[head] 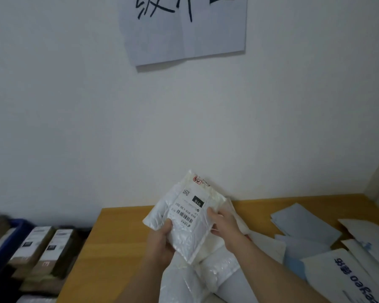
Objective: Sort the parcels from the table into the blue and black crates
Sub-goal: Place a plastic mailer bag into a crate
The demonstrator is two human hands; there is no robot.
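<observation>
There is only one view, from a camera worn on the person's head, so nothing is shared with a second one. It faces forward toward the white wall (74, 117), pitched higher than the work: wall fills the upper two thirds, and a paper sign (184, 33) with brush-written characters is cut off by the top edge. The desk (109, 237) runs across the bottom, its far edge meeting the wall. Close to the lens, the left hand (160, 243) and right hand (224, 228) rise from the lower edge. The wide angle bends the right side, and a blue crate (15, 235) shows at lower left, beside the desk.
</observation>
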